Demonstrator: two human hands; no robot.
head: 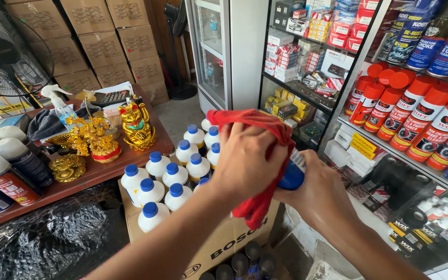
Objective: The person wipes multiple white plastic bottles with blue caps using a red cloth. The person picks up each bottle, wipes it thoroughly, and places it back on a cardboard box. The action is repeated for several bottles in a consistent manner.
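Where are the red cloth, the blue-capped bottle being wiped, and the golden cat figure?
red cloth (255, 207): head view, on its hanging lower end.
blue-capped bottle (291, 177): head view, on its blue cap.
golden cat figure (136, 127): head view, on its body.

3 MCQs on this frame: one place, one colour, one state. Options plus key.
1. Where do the white bottles stand?
A. on a carton
B. on the wooden table
C. on the shelf

2. What colour is the cloth?
A. blue
B. red
C. yellow

3. What is the left hand doing?
A. hanging free
B. resting on the table
C. pressing the cloth on a can

Key: 1 A, a brown carton shows under them. 2 B, plainly red. 3 C, cloth wraps the blue-capped can held by the right hand.
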